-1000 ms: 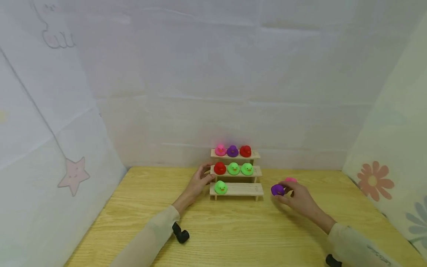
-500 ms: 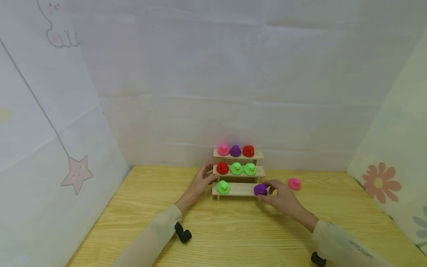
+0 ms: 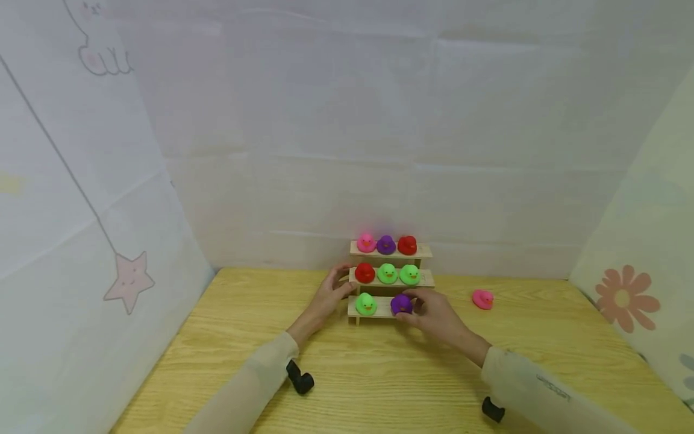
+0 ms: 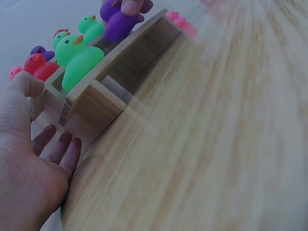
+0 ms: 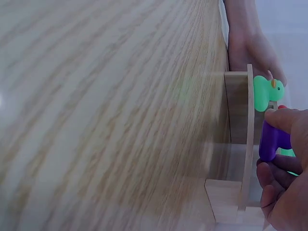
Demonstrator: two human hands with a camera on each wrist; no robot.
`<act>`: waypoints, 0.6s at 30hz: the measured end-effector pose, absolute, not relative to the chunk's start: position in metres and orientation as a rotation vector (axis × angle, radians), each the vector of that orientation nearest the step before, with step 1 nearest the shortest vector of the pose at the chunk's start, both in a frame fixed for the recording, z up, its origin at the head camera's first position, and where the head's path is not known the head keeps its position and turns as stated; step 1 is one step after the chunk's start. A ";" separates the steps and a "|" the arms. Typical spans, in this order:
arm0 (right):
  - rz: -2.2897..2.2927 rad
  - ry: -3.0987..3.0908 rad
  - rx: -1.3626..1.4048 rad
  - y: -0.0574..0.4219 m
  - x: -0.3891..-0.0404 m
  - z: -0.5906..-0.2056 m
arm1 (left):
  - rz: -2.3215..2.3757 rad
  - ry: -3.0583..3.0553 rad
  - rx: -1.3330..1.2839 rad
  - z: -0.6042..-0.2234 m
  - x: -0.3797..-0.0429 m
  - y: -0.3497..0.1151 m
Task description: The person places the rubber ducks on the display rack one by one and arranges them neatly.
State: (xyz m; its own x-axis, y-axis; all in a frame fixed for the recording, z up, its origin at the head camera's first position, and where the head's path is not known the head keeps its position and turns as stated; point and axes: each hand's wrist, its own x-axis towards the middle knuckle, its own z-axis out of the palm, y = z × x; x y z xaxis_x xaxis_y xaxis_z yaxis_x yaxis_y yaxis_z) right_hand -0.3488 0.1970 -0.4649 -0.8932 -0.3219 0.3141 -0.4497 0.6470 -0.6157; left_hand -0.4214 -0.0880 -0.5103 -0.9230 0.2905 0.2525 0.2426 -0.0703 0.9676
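Note:
A three-tier wooden stand (image 3: pixel 355 309) holds several rubber ducks. My right hand (image 3: pixel 438 313) pinches a purple rubber duck (image 3: pixel 400 304) between thumb and fingers at the bottom tier, right of a green duck (image 3: pixel 365 304). In the right wrist view, the purple duck (image 5: pixel 272 140) is upright; whether it touches the tier is unclear. My left hand (image 3: pixel 325 298) rests at the stand's left end, by the middle tier. In the left wrist view, its fingers (image 4: pixel 62 147) lie loosely bent beside the end panel, and the thumb is near a tier's edge.
Pink, purple and red ducks (image 3: pixel 407 245) line the top tier. The middle tier bears a red duck (image 3: pixel 364 273) and two green ones (image 3: pixel 409 275). A pink duck (image 3: pixel 483 299) lies on the wooden table (image 3: pixel 379 386), right of the stand. White sheeting (image 3: pixel 303 199) stands behind.
My right hand has carried the purple duck leftward from beside the pink duck to the bottom tier, along it towards the green duck. The left hand has stayed at the stand.

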 end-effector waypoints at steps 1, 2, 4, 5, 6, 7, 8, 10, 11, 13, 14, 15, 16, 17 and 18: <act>1.075 -2.690 0.645 0.195 -0.350 -0.465 | 2.193 2.117 0.604 -0.510 -0.421 -0.088; 1.079 -2.692 0.649 0.193 -0.351 -0.465 | 2.195 2.114 0.605 -0.510 -0.421 -0.087; 1.092 -2.692 0.658 0.190 -0.352 -0.464 | 2.199 2.108 0.609 -0.510 -0.421 -0.087; 1.106 -2.689 0.663 0.188 -0.353 -0.464 | 2.197 2.103 0.613 -0.510 -0.421 -0.087; 1.112 -2.691 0.664 0.186 -0.353 -0.464 | 2.191 2.100 0.612 -0.509 -0.421 -0.087; 1.117 -2.691 0.667 0.185 -0.353 -0.464 | 2.180 2.094 0.619 -0.506 -0.419 -0.087; 1.120 -2.690 0.670 0.183 -0.354 -0.464 | 2.166 2.091 0.619 -0.504 -0.419 -0.088; 1.107 -2.696 0.673 0.180 -0.355 -0.463 | 2.155 2.084 0.611 -0.503 -0.419 -0.088; 1.096 -2.704 0.669 0.179 -0.355 -0.463 | 2.151 2.086 0.606 -0.503 -0.419 -0.087; 1.078 -2.713 0.666 0.176 -0.356 -0.464 | 2.157 2.090 0.600 -0.502 -0.419 -0.087; 1.071 -2.717 0.664 0.175 -0.356 -0.464 | 2.167 2.093 0.591 -0.505 -0.421 -0.086; 1.066 -2.726 0.660 0.174 -0.356 -0.463 | 2.181 2.096 0.590 -0.506 -0.421 -0.086; 1.063 -2.732 0.659 0.174 -0.356 -0.463 | 2.190 2.098 0.592 -0.507 -0.421 -0.086; 1.066 -2.736 0.660 0.173 -0.356 -0.463 | 2.194 2.100 0.592 -0.507 -0.420 -0.086; 1.069 -2.739 0.662 0.173 -0.356 -0.463 | 2.199 2.100 0.588 -0.508 -0.420 -0.086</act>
State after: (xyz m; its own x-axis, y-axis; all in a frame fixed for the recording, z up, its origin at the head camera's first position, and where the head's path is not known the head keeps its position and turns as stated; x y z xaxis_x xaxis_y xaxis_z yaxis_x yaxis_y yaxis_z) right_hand -0.3560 0.1726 -0.4626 -0.8957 -0.3522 0.2714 -0.4430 0.6534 -0.6139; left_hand -0.4199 -0.0862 -0.5077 -0.9269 0.2892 0.2392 0.2256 -0.0798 0.9709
